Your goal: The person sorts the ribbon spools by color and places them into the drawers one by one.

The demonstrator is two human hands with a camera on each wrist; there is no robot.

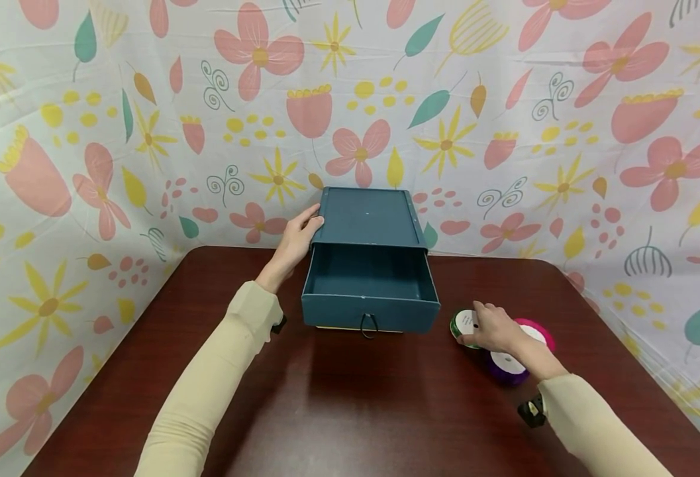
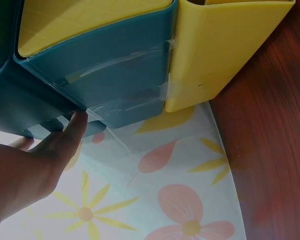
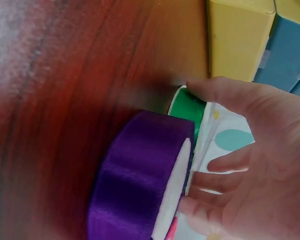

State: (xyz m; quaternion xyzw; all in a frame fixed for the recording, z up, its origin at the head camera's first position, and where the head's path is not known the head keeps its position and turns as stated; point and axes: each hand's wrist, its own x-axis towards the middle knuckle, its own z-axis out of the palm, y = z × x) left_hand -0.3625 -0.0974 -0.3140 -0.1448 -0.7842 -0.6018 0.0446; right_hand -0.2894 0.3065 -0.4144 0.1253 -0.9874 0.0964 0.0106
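A dark blue drawer unit (image 1: 364,215) stands at the table's back, its drawer (image 1: 370,313) pulled out, with a black loop handle (image 1: 369,324) on the front. My left hand (image 1: 295,242) rests against the unit's left side, fingers extended; in the left wrist view the fingertips touch the blue casing (image 2: 35,95). My right hand (image 1: 495,329) is at a roll of green ribbon (image 1: 464,322) with a white face, lying on the table. In the right wrist view my thumb and fingers span the green roll (image 3: 187,107). A purple ribbon roll (image 3: 140,170) is beside it.
A pink ribbon roll (image 1: 545,331) lies behind the purple one (image 1: 507,372), right of the unit. Yellow drawer parts (image 2: 225,50) form the lower section. A flowered cloth (image 1: 355,99) hangs around the brown table (image 1: 350,411).
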